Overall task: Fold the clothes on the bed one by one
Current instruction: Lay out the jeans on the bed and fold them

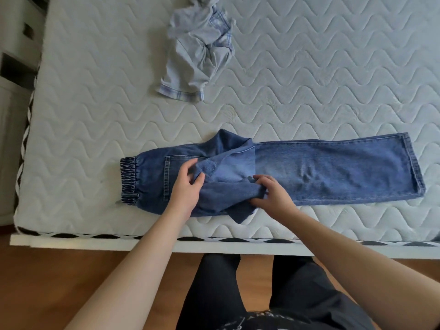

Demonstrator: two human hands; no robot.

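Left hand (pixel 188 184): fingers curled round a bunched fold of cloth at the seat of the jeans (pixel 321 170), gripping it. Right hand (pixel 269 191): fingers curled into the same bunch from the other side, pinching its lower edge. Jeans: blue denim, laid flat across the near part of the mattress (pixel 333 79), elastic waistband to the left, hems to the right, legs apparently stacked one on the other; the crotch area is rumpled, with a paler inner face turned up between the hands. Judged status: lengthwise fold done or nearly so, middle being straightened, crosswise folds not yet made. Second garment (pixel 202 48): pale grey-blue with checked trim, crumpled in a heap farther up the mattress, well apart from the jeans, unfolded. No finished folded item is visible. Judged progress: early, first piece in hand, at least one left.
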